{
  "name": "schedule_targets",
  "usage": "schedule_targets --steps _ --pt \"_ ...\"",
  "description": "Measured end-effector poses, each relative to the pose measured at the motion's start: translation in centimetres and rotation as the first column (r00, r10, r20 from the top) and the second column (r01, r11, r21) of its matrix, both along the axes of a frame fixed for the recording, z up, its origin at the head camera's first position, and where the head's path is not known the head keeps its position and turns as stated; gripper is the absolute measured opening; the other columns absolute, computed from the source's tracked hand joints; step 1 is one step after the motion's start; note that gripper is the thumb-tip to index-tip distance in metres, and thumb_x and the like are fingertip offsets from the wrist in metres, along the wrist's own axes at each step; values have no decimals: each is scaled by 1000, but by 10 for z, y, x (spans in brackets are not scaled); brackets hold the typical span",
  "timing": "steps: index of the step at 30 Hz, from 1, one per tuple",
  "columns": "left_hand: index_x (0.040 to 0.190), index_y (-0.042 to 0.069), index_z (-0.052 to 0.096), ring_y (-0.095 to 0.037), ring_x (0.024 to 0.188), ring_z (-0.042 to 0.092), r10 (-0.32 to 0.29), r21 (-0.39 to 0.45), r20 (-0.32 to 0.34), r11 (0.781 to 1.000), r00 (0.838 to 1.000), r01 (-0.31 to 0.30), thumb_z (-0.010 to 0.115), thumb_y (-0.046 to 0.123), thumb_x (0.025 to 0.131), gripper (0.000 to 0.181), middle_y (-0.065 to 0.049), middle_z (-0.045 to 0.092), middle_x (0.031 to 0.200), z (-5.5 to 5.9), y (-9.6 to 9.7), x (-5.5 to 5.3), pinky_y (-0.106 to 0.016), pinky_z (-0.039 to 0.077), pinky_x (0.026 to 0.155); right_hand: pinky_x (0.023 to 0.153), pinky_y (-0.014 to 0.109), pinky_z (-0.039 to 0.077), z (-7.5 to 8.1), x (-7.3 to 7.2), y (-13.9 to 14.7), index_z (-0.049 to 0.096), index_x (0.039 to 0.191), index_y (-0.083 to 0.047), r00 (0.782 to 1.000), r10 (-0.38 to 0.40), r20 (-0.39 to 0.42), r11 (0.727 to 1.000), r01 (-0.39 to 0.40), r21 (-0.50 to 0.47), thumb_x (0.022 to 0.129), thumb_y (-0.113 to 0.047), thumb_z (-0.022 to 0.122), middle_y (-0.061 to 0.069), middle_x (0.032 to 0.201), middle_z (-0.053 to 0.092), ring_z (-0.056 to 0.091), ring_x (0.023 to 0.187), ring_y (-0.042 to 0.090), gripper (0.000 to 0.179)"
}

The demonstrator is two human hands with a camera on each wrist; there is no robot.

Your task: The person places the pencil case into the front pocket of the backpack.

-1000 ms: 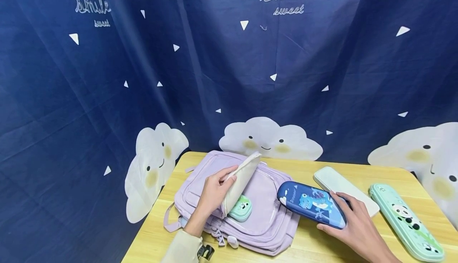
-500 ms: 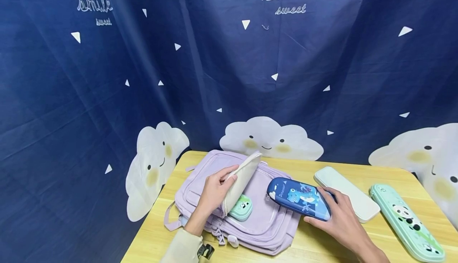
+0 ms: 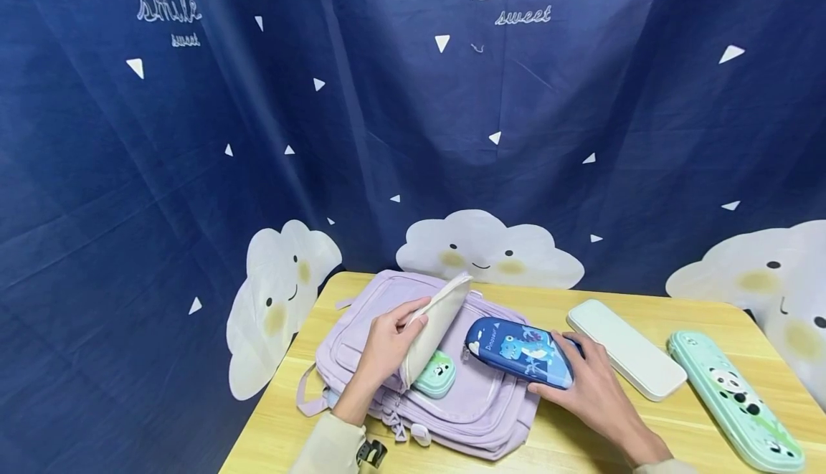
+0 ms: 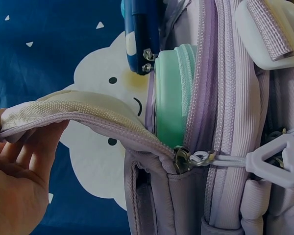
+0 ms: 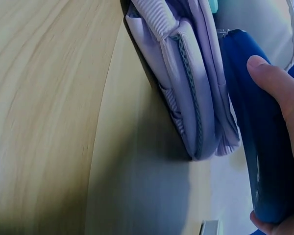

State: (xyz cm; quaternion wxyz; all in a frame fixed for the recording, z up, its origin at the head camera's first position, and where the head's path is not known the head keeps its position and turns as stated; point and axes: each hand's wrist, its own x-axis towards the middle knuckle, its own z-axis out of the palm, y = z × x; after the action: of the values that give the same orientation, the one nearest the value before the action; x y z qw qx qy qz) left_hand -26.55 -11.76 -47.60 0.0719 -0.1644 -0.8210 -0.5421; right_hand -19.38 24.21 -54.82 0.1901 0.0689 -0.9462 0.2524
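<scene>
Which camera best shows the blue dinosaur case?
The head view: the printed front of the blue dinosaur case shows there, its edge partly covered by the right hand. The left wrist view catches just one end, with zipper pulls; the right wrist view, a plain dark side.

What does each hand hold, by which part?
Left hand: backpack flap, by its edge. Right hand: blue dinosaur case, by the end farther from the flap.

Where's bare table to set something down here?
Bare tabletop shows left of the backpack, behind the long panda case, and nearer the viewer between them. Crowded: the backpack's front, with left hand, cream flap, small green case and dinosaur case in right hand.
</scene>
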Motion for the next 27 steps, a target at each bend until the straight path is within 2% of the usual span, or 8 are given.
schedule_targets --steps 7,14,19,27 --pt "140 23 77 -9 93 76 -5 5 -9 1000 1000 5 74 24 106 34 -8 82 124 -1 -1 0 -24 60 77 103 64 45 -2 -8 -11 60 152 -6 1000 13 -16 1000 -13 -10 71 -67 95 23 145 55 46 132 43 107" --pt "138 23 77 -13 91 76 -2 20 -1 1000 1000 2 75 24 106 33 -9 82 122 -2 0 0 -24 59 75 103 63 46 -2 -16 -24 57 155 -4 999 17 30 1000 -17 -14 75 -67 92 25 147 54 47 128 42 108" --pt "139 23 77 -10 90 76 -5 25 -2 1000 1000 5 75 23 105 33 -9 82 122 -3 -1 0 -24 59 74 104 63 47 -2 -22 -33 53 159 -6 997 23 72 1000 -23 4 77 -71 89 26 149 53 47 129 43 111" --pt "140 23 76 -9 90 75 -17 25 -2 1000 1000 17 74 24 106 34 -10 82 123 -2 -2 0 -25 60 75 105 63 48 -4 -29 -46 54 158 -3 996 36 78 999 -37 8 76 -70 90 26 151 53 48 129 43 111"
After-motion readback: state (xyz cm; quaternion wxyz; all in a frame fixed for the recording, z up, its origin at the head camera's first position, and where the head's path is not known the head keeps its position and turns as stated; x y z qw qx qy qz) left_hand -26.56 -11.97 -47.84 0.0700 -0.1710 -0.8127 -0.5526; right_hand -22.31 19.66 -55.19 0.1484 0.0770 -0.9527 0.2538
